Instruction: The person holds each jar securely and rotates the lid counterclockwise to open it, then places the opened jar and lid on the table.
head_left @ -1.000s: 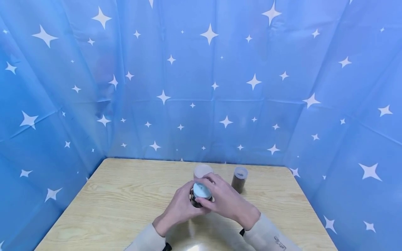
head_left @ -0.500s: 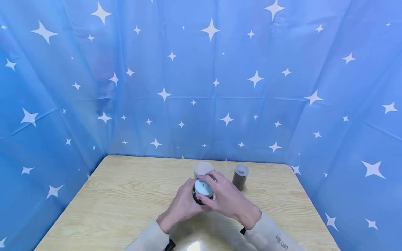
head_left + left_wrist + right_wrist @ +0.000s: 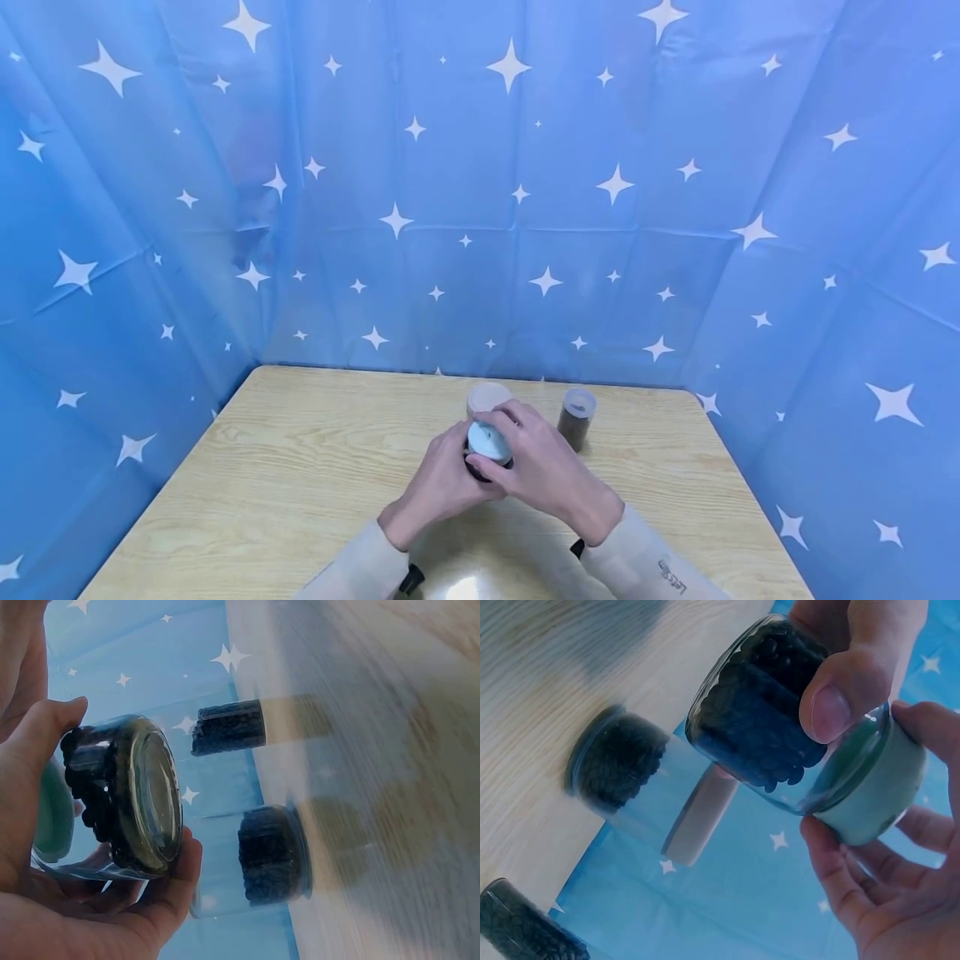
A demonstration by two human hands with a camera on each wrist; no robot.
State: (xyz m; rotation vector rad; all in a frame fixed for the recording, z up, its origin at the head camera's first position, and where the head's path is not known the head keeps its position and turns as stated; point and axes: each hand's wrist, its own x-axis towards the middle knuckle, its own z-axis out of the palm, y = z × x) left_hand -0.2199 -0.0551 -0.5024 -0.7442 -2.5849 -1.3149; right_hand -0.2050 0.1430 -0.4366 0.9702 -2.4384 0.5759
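Observation:
A clear glass jar (image 3: 757,712), partly filled with dark bean-like pieces, is held up over the table. My left hand (image 3: 438,475) grips its body, with the thumb on one side and the fingers around the other. The jar's round mint-green lid (image 3: 489,442) sits on its mouth, and my right hand (image 3: 543,471) grips it by the rim with thumb and fingers. In the right wrist view the jar is tilted and the lid (image 3: 877,795) looks flush against the glass. Its glass base shows in the left wrist view.
Just behind the hands stands a second glass jar (image 3: 622,761) of dark pieces with a pale pinkish lid (image 3: 489,396). To its right is a narrower clear cylinder (image 3: 576,421) with dark contents. A star-patterned blue curtain (image 3: 465,192) surrounds the wooden table (image 3: 300,467).
The head view has tilted down slightly, so everything appears a little higher in it. Both hands keep their hold on the jar and its lid, with little visible movement.

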